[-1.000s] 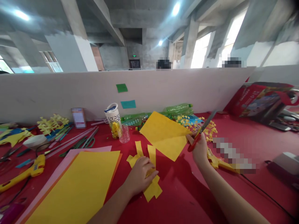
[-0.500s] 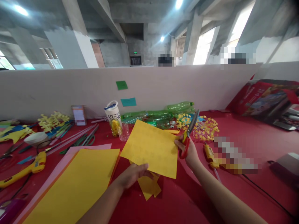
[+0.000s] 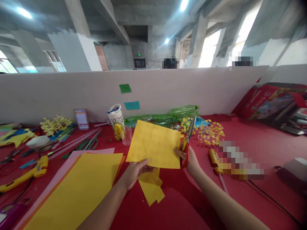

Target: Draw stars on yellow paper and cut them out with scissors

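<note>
A yellow sheet (image 3: 154,145) is held up between my hands above the red table. My left hand (image 3: 136,171) pinches its lower left edge, thumb on top. My right hand (image 3: 189,158) grips red-handled scissors (image 3: 190,131), blades pointing up, and its fingertips also touch the sheet's right edge. Beneath the raised sheet lie yellow paper pieces (image 3: 151,188) on the table. A larger stack of yellow paper (image 3: 79,188), with orange and pink sheets under it, rests to the left of my left hand.
Behind the sheet stand a white cup (image 3: 116,116) and green bottles (image 3: 184,110). Yellow stars (image 3: 213,132) and a glue gun (image 3: 214,159) lie right; another glue gun (image 3: 35,169) lies left. A white partition (image 3: 72,89) crosses the back.
The yellow sheet has turned slightly, its lower right corner now higher. My right hand and the scissors have shifted a little left and down.
</note>
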A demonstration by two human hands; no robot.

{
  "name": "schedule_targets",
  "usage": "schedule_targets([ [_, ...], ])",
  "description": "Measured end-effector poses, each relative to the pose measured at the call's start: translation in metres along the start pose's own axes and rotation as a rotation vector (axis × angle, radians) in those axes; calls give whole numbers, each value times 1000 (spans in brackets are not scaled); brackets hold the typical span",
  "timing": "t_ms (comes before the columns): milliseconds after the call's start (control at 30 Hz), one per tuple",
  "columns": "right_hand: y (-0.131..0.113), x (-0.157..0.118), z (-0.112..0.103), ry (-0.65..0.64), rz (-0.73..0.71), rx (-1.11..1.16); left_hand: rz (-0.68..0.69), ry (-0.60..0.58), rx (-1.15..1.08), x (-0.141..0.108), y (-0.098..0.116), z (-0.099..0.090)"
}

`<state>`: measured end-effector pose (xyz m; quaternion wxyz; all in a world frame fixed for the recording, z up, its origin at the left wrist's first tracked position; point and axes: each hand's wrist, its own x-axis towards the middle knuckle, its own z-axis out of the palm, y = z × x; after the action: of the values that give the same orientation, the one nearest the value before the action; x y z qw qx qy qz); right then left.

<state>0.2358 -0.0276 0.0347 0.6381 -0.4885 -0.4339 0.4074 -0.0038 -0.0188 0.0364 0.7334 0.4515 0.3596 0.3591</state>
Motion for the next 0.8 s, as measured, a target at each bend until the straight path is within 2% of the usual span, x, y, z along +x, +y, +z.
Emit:
schedule_targets([
  [67,-1,1,-3,-4,-2,-22,-15,-55,-65,-5,13,-8],
  [167,-6,5,-11,-26,6,-51,93,-79,-214,-12,35,-24],
  [267,-11,8,-17,-73,20,-80,15,-32,-224,-16,45,-32],
  [400,-12,7,-16,-132,34,-123,-109,58,-58,-14,32,-23],
  [500,-10,5,-14,-158,61,-147,-121,88,17,-11,18,-18],
  [600,-9,6,-12,-177,97,-167,-70,145,6,-9,13,-22],
  [700,-11,6,-13,-208,128,-191,35,251,-45,-8,16,-30],
  [800,-17,3,-13,-298,131,-310,134,345,-93,-8,20,-38],
])
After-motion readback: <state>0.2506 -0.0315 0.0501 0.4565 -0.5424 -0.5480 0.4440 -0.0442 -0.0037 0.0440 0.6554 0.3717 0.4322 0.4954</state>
